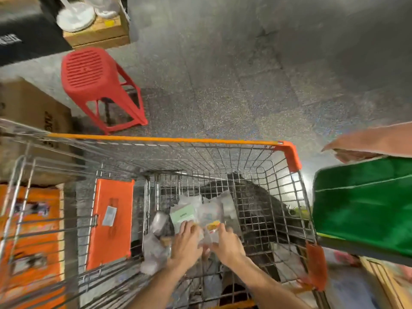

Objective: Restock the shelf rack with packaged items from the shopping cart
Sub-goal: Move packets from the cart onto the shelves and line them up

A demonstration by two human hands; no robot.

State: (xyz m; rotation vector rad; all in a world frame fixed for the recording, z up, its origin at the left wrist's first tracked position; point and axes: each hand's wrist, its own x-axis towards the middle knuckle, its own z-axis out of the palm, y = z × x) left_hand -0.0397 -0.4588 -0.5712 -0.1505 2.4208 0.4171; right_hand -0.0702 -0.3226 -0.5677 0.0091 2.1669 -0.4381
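Observation:
A wire shopping cart with orange trim fills the lower middle of the view. Several clear plastic packets lie on its floor, one with a pale green label. My left hand and my right hand both reach down into the basket. They hold the near edge of the stack of packets from either side, fingers over the plastic. More crumpled packets lie to the left of my left hand. The shelf rack is not identifiable in this view.
A red plastic stool stands on the speckled floor beyond the cart. Cardboard boxes and an orange carton sit at the left. A green bag hangs at the right, with another person's arm above it.

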